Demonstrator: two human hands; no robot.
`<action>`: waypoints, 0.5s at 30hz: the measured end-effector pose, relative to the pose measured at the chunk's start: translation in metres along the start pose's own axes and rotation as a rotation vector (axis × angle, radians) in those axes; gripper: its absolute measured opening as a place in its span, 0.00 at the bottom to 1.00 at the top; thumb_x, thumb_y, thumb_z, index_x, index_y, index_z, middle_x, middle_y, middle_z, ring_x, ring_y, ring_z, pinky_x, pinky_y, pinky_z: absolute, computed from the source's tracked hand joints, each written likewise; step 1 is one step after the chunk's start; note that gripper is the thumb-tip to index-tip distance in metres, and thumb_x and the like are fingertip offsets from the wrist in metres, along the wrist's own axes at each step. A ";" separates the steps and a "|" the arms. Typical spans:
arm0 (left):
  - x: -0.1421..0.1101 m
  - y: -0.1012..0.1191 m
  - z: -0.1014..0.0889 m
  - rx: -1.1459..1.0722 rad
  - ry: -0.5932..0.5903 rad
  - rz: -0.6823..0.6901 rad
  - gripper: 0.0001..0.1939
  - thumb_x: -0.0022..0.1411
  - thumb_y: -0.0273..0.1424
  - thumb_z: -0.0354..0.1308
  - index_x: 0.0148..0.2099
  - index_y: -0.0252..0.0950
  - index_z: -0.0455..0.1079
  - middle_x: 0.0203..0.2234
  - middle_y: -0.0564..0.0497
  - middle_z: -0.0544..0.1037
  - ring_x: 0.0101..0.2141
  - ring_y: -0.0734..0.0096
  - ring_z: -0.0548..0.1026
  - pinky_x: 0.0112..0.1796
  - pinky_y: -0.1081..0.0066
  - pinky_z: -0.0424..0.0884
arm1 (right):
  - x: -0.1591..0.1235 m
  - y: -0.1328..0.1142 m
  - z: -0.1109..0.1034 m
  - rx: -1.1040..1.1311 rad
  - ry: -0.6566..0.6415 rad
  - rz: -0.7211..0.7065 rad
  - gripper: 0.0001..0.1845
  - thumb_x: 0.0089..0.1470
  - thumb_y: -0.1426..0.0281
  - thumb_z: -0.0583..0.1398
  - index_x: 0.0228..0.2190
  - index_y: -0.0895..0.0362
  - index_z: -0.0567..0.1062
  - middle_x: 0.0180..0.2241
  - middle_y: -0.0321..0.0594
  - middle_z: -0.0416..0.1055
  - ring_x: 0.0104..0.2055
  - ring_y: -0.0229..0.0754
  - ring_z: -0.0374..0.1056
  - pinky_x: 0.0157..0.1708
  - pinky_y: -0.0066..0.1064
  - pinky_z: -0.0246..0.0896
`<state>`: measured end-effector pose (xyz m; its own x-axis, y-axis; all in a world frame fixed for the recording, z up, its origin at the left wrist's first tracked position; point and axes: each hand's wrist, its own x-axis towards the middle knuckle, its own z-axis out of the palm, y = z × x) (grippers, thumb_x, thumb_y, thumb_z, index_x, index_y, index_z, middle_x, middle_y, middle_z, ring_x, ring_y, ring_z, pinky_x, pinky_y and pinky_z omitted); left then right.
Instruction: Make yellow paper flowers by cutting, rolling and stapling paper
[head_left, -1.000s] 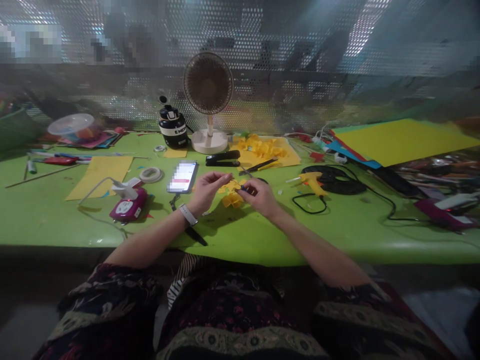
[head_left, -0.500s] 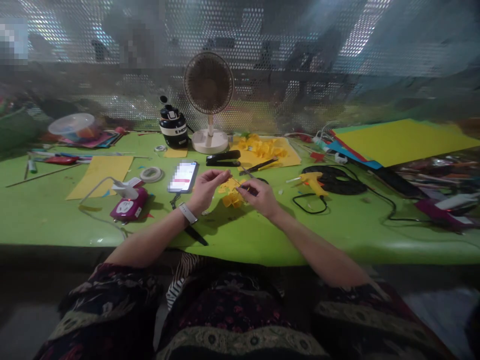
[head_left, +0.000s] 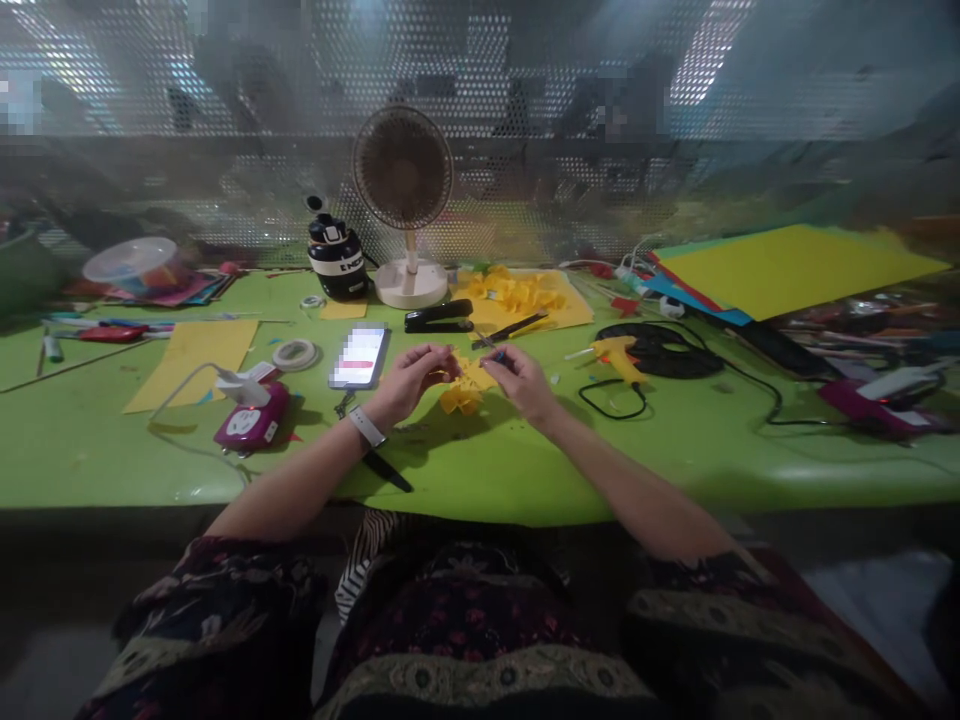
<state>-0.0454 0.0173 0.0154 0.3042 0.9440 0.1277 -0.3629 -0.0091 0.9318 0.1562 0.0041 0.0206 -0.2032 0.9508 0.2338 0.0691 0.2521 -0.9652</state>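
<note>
My right hand [head_left: 525, 385] is closed around a pair of small scissors [head_left: 486, 340]. Their thin blade points up and to the left, and a bit of blue shows at the fingers. To its left, my left hand [head_left: 412, 380] has its fingertips pinched together; whatever they hold is too small to make out. Yellow paper pieces [head_left: 472, 372] lie between and behind the fingers. Just below them on the table is a folded yellow paper flower [head_left: 460, 400]. The two hands are a short way apart, above the green tabletop [head_left: 465, 470].
Behind the hands are a stapler [head_left: 439, 316], more yellow paper flowers [head_left: 517, 290], a fan [head_left: 411, 285] and a black bottle [head_left: 337, 265]. A phone [head_left: 358, 357], tape roll [head_left: 295, 354] and purple power socket [head_left: 255, 420] lie left. Rightward sit a glue gun [head_left: 619, 355] and coloured sheets [head_left: 795, 270].
My hands have drawn slightly apart, and the thin yellow strip seen between them earlier no longer shows there. The whole view has shifted a little.
</note>
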 end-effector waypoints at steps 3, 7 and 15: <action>-0.001 -0.001 0.000 0.014 -0.078 -0.037 0.16 0.56 0.42 0.68 0.29 0.33 0.74 0.26 0.52 0.77 0.28 0.75 0.75 0.34 0.71 0.71 | 0.002 0.000 0.001 0.132 -0.063 0.081 0.16 0.48 0.58 0.67 0.31 0.56 0.71 0.15 0.23 0.55 0.16 0.29 0.46 0.15 0.25 0.38; -0.001 -0.003 0.001 0.016 -0.097 -0.057 0.16 0.55 0.43 0.68 0.30 0.34 0.74 0.26 0.52 0.77 0.28 0.75 0.75 0.34 0.72 0.71 | 0.002 0.004 0.003 0.262 -0.177 0.166 0.17 0.48 0.58 0.67 0.33 0.56 0.71 0.13 0.21 0.54 0.13 0.28 0.43 0.13 0.24 0.35; -0.001 -0.007 0.007 -0.056 -0.037 -0.053 0.14 0.52 0.40 0.71 0.34 0.35 0.77 0.30 0.51 0.80 0.32 0.73 0.77 0.42 0.68 0.72 | 0.002 0.003 0.005 0.339 -0.197 0.230 0.16 0.48 0.58 0.67 0.28 0.56 0.69 0.12 0.21 0.54 0.12 0.27 0.42 0.13 0.23 0.35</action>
<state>-0.0369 0.0136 0.0111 0.3564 0.9298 0.0923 -0.3940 0.0600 0.9172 0.1516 0.0057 0.0174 -0.4039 0.9147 0.0133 -0.1830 -0.0665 -0.9809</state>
